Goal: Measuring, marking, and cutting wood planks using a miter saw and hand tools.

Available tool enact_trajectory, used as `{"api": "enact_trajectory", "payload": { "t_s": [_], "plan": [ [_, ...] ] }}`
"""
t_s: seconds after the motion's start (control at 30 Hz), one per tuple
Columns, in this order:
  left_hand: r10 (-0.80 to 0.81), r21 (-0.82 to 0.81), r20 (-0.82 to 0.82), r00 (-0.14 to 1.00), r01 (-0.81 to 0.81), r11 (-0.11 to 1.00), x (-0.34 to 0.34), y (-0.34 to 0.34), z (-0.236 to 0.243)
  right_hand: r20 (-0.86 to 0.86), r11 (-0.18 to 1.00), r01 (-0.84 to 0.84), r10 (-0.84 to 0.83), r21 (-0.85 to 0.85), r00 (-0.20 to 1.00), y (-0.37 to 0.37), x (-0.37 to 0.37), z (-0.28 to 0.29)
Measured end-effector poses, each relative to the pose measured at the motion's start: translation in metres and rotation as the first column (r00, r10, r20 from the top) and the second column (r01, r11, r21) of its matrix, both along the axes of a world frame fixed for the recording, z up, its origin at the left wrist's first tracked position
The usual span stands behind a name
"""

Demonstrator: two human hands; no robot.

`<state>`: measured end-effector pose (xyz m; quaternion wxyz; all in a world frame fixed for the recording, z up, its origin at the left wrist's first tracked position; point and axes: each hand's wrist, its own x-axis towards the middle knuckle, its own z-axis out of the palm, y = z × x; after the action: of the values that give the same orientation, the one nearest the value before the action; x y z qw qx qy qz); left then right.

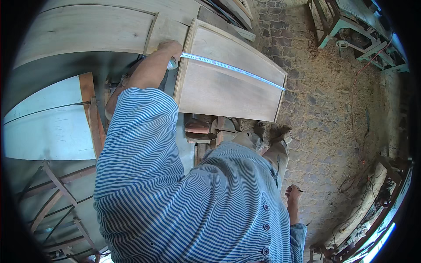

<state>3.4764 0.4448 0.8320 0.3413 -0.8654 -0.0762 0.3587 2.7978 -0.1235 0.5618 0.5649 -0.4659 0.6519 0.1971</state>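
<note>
My left hand (169, 49) is closed around a tape measure (173, 64), whose rounded pale case shows partly below the fingers. Its white blade (237, 69) runs out across a framed wooden panel (219, 94), slanting from the panel's left edge to its right edge, where the tip reaches the border. Thin raised strips edge the panel. Low at the right, beside my trouser leg, my right hand (293, 193) has its fingers curled around a short, dark, pencil-like stick (300, 190).
Long wooden boards (96, 28) lie at the upper left, with more planks (228, 13) behind the panel. A white sheet (48, 120) stands at the left, above wooden frames (61, 186). Sawdust covers the paved floor (324, 114). A metal-framed bench (351, 30) stands far right, near a red cable (354, 87).
</note>
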Motion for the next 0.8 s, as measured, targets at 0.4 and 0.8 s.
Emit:
{"api": "enact_trajectory", "payload": {
  "t_s": [0.4, 0.8],
  "plan": [
    [0.009, -0.005, 0.029, 1.0, -0.009, 1.0, 0.005, -0.013, 0.006, 0.036, 0.998, -0.065, 0.064, 0.026, 0.997, 0.002, 0.017, -0.01],
    [-0.246, -0.247, -0.246, 0.937, 0.185, 0.951, 0.026, 0.016, -0.03, -0.003, 0.639, -0.732, 0.753, -0.236, 0.658, 0.003, -0.086, -0.031]
  ]
}}
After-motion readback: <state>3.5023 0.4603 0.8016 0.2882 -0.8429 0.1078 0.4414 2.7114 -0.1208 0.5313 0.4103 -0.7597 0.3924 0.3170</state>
